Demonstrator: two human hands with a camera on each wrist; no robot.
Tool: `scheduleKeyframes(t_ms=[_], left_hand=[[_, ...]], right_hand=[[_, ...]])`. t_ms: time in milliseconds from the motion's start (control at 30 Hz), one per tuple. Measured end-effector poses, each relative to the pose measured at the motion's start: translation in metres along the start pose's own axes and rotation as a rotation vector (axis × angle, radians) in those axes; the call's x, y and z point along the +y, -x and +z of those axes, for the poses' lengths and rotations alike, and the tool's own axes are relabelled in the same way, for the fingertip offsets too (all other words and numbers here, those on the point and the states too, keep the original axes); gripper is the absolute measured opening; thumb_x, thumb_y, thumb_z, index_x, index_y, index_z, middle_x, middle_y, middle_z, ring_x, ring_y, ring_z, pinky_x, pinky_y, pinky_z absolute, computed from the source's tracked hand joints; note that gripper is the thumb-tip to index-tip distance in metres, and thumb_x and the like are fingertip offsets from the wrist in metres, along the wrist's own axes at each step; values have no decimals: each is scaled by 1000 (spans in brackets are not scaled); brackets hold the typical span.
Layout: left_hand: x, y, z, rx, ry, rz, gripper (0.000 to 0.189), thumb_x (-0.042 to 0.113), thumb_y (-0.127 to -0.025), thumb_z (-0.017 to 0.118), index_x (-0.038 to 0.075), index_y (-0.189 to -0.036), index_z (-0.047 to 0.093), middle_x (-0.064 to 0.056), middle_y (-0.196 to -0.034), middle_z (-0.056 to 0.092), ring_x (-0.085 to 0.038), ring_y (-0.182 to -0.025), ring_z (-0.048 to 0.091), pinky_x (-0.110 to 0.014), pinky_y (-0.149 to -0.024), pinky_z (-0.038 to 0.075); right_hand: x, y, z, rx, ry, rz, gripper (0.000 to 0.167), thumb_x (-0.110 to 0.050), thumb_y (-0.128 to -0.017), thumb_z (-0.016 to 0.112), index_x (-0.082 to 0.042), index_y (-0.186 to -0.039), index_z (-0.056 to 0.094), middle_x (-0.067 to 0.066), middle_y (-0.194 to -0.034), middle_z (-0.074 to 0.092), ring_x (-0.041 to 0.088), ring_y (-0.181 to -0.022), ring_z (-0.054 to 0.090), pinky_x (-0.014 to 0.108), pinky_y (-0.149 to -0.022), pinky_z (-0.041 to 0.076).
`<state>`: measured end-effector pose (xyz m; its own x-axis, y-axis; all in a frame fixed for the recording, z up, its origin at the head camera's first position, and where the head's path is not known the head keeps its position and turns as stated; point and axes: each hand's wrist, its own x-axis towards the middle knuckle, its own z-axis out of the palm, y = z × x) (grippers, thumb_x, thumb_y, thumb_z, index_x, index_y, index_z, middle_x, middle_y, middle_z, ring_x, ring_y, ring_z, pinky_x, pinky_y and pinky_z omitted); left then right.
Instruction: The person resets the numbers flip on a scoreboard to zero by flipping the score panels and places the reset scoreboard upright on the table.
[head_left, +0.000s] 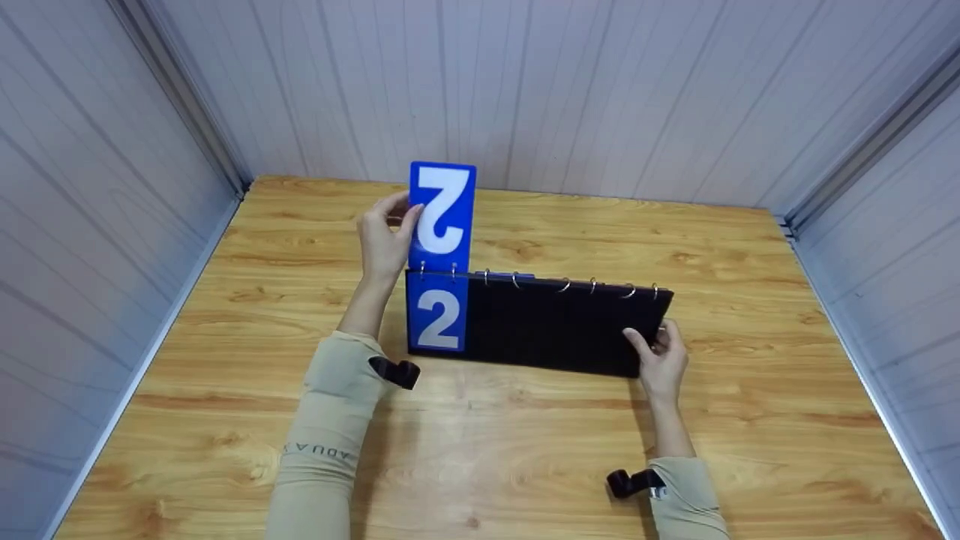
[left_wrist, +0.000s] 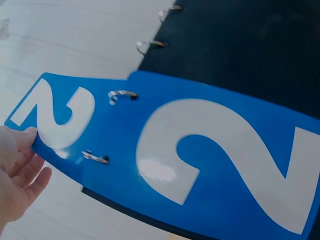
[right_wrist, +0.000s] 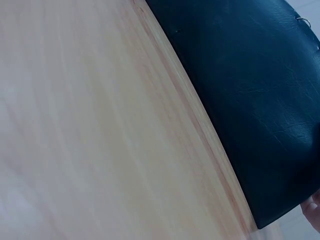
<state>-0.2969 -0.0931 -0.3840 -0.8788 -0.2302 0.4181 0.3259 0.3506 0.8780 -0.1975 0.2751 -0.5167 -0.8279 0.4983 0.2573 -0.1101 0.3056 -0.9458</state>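
A black flip scoreboard (head_left: 555, 322) stands tilted on the table, metal rings along its top edge. On its left end lies a blue number card (head_left: 415, 322) with a white 2. Above it, a second blue card (head_left: 465, 196), its 2 upside down, is raised on the same two rings. My left hand (head_left: 386, 236) pinches that raised card by its left edge; the left wrist view shows the thumb on its face and fingers (left_wrist: 37, 187) behind. My right hand (head_left: 664, 364) grips the scoreboard's right end, thumb in front. In the right wrist view only fingertips show at the black cover (right_wrist: 240, 100).
The scoreboard rests on a wood-grain table (head_left: 480, 442). Pale panel walls (head_left: 480, 90) enclose the table at the back and both sides. Part of another blue card (head_left: 517, 275) peeks over the scoreboard's top edge. Each sleeve carries a black wrist mount (head_left: 630, 484).
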Motion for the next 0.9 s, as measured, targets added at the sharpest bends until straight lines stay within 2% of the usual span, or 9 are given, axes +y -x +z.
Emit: scheduleKeyframes(t_ms=[100,267,400,633,900], left_hand=[[-4,-4,3,-41,-44,-41,32,-2,-102,71,-15,-131,69,-35,-111,75,-48,-103,72,-36,-91,62],[-15,-3,4,-137,-131,-152,45,6,-106,69,-11,-147,59,-33,-118,74,-45,-107,72,-45,-97,62],[-22,3,0,-175,-170,-182,45,7,-108,67,-11,-148,59,-33,-126,72,-45,-115,70,-51,-102,58],[-29,18,-4,-96,-191,-113,33,-2,-101,72,-15,-131,68,-34,-124,70,-48,-118,68,-56,-104,54],[-36,40,-5,23,-153,16,18,-8,-98,70,-15,-114,74,-33,-111,74,-47,-105,70,-57,-93,58]], right_hand=[[1,0,0,-3,-1,9,31,5,-91,84,14,-113,64,-16,-80,67,-8,-73,61,9,-72,48],[1,0,0,-8,-1,23,32,5,-92,84,15,-114,63,-17,-81,68,-8,-74,61,10,-72,49],[0,0,0,-14,-6,30,32,5,-92,83,15,-114,62,-15,-83,69,-8,-75,62,10,-74,51],[0,-2,0,-6,-14,18,32,6,-92,83,16,-114,62,-19,-80,67,-8,-74,61,9,-72,50],[4,-2,0,-6,-34,-7,30,11,-91,81,17,-113,61,-20,-79,65,-9,-73,62,9,-71,50]])
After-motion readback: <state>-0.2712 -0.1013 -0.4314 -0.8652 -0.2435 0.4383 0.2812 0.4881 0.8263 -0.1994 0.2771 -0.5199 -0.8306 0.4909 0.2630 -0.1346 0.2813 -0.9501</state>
